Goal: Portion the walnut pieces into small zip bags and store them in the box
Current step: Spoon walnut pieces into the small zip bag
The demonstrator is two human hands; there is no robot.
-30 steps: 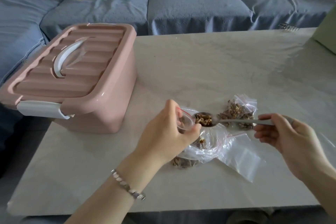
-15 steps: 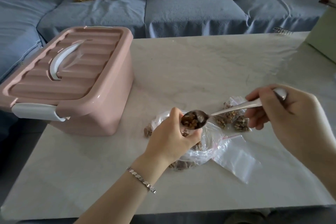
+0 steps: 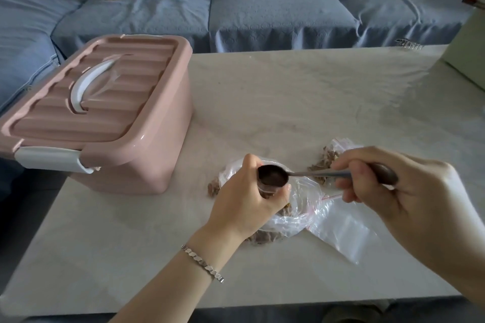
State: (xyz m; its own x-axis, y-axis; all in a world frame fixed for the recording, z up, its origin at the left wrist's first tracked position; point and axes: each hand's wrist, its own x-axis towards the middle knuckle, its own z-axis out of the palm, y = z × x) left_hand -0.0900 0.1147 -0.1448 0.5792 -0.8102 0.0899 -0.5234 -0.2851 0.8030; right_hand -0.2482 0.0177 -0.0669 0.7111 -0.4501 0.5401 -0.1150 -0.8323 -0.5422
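Observation:
My left hand [image 3: 249, 196] grips the mouth of a small zip bag [image 3: 270, 190], holding it upright over a larger clear bag of walnut pieces [image 3: 301, 207]. My right hand [image 3: 393, 191] holds a metal spoon [image 3: 309, 173] by its handle, its bowl tipped over the small bag's mouth with the walnuts gone from it. A filled zip bag of walnuts [image 3: 330, 155] lies behind the spoon. An empty zip bag [image 3: 341, 236] lies flat to the right. The pink box [image 3: 110, 118] stands at the left with its lid closed.
The pale table [image 3: 288, 102] carries everything. A blue sofa [image 3: 262, 16] with cushions runs along the far edge. A light green object [image 3: 467, 52] sits at the table's far right corner. A few walnut bits [image 3: 213, 187] lie left of the big bag.
The spoon, loaded with walnuts, moved left to the small bag's mouth and tipped; its bowl now looks empty. My right hand shifted closer to my left.

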